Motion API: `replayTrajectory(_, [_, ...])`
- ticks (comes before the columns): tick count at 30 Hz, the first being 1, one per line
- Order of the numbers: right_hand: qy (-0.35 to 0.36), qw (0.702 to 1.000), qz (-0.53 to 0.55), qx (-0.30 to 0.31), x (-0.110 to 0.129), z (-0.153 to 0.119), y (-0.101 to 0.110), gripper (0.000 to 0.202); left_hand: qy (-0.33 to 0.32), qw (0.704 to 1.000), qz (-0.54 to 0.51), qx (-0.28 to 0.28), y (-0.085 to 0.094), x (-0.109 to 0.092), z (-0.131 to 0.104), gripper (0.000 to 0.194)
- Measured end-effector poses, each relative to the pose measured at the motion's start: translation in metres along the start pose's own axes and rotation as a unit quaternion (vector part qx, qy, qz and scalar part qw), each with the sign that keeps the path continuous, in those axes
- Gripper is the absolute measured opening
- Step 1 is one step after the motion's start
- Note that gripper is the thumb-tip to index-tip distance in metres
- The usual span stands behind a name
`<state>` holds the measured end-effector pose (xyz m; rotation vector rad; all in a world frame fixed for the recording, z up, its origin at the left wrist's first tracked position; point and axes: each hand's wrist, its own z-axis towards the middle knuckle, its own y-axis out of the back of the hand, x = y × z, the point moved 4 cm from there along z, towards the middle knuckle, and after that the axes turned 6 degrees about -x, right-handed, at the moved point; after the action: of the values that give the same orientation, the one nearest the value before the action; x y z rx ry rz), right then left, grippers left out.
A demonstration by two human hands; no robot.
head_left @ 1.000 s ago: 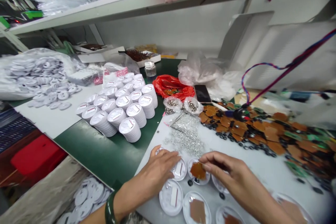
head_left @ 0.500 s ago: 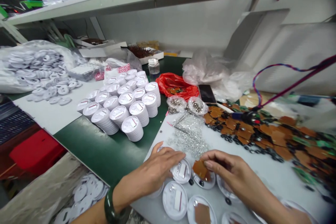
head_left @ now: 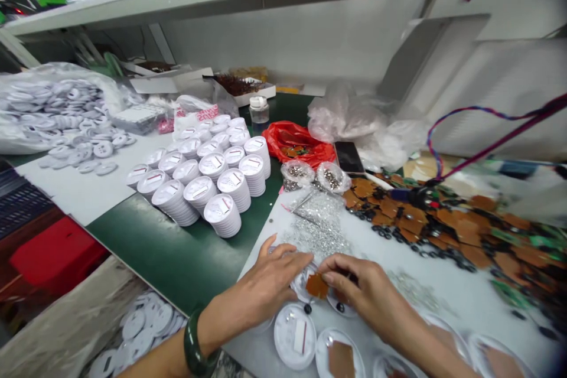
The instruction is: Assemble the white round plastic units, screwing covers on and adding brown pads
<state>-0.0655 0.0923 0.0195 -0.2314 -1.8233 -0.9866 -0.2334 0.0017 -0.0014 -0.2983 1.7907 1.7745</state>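
My right hand (head_left: 361, 286) pinches a small brown circuit board (head_left: 317, 287) between thumb and fingers. The board is over a round white plastic case (head_left: 301, 284), covering part of it; whether it touches the case I cannot tell. At that case's left and upper edge lies my left hand (head_left: 266, 283), fingers stretched out and apart. A small black ring (head_left: 308, 309) sits by the case's lower edge. Just below is another white case (head_left: 295, 336) with a pale rectangular piece in it. A neighbouring case (head_left: 340, 349) contains a brown board. Under my right hand, one more case is partly hidden.
Stacked white cases (head_left: 221, 209) stand on the green mat (head_left: 163, 248). Tiny clear parts (head_left: 319, 227) lie beyond my hands. Brown boards (head_left: 460, 227) and black rings are heaped at right, under a cabled tool (head_left: 419, 196). Behind are a red bag (head_left: 296, 142) and two bags of metal parts (head_left: 332, 177).
My right hand has moved left with the brown circuit board, from the neighbouring case to the one beside my left hand. My left hand stays at nearly the same place.
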Motion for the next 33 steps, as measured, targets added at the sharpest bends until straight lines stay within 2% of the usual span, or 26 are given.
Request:
replayTrajectory(7, [0.043, 0.998, -0.044, -0.023, -0.003, 0.016, -0.014, 0.017, 0.001, 1.0, -0.001, -0.011, 0.001, -0.003, 0.002, 0.08])
replayTrajectory(21, [0.054, 0.988, -0.138, -0.044, -0.008, 0.014, -0.022, 0.021, 0.021, 1.0, -0.019, -0.009, 0.005, -0.008, 0.005, 0.07])
replayTrajectory(26, [0.069, 0.978, -0.191, -0.052, -0.005, 0.015, -0.024, 0.022, 0.026, 0.999, -0.033, -0.018, 0.006, -0.01, 0.004, 0.058])
replayTrajectory(33, [0.078, 0.968, -0.236, -0.043, 0.001, 0.023, -0.024, 0.023, -0.02, 0.998, 0.038, -0.042, -0.012, 0.004, 0.002, 0.021])
